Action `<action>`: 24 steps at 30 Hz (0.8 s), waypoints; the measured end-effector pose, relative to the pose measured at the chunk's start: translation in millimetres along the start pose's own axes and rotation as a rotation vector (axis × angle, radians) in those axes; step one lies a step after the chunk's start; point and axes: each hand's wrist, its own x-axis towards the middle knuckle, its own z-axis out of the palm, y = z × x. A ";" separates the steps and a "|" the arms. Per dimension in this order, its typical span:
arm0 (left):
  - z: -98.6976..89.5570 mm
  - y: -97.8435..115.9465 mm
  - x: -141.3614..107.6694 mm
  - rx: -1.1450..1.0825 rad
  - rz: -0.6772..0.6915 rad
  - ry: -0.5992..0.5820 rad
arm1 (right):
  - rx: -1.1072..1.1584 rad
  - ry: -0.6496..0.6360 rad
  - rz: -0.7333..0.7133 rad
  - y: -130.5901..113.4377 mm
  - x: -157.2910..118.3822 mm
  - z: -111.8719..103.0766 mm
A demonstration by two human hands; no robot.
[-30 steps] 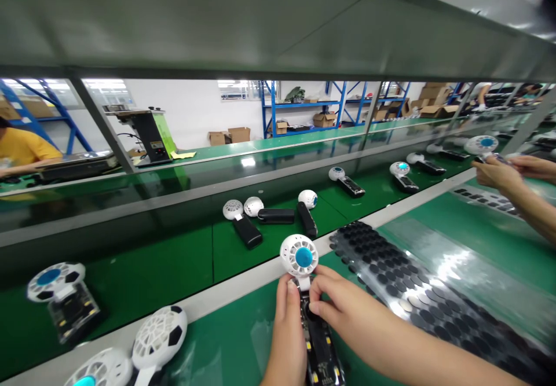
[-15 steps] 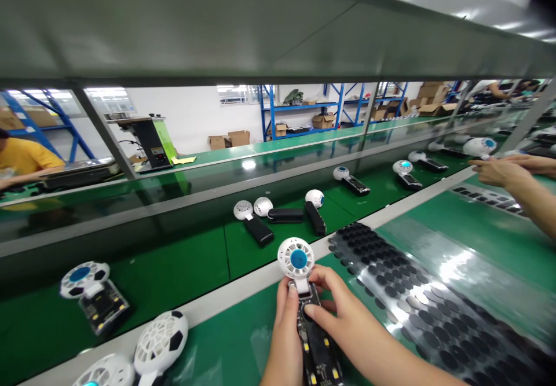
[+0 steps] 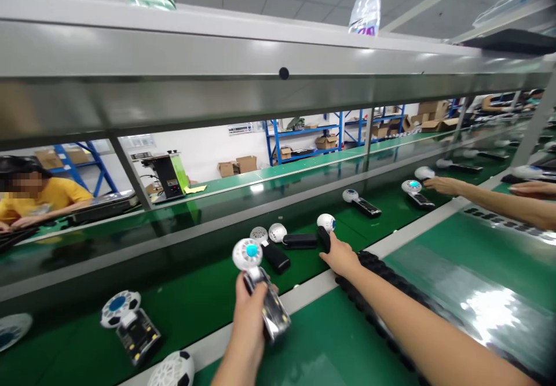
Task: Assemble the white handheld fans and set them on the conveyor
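Note:
My left hand is closed around a handheld fan with a white round head, a lit blue centre and an open handle baring its circuit board. It is tilted above the near metal edge of the belt. Farther right, my right hand reaches over that edge, its fingers closed on the black handle of another handheld fan lying on the green belt. Just left of it lie two black-handled fans. A football-patterned fan with a bare circuit board rests on the belt at left.
Sheets of black round pads lie on the green bench at right. A co-worker's hand reaches to the belt there. Another person sits across the line. A metal shelf spans overhead, with a bottle on it.
My right hand has left the bare-board fan and moved forward to a black-handled fan on the belt. My left hand has carried its fan left and forward. The view has tilted up.

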 end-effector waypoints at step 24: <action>49.4 -6.7 -39.2 -0.474 -0.401 -0.247 | -0.168 -0.144 -0.955 37.7 -220.6 -43.2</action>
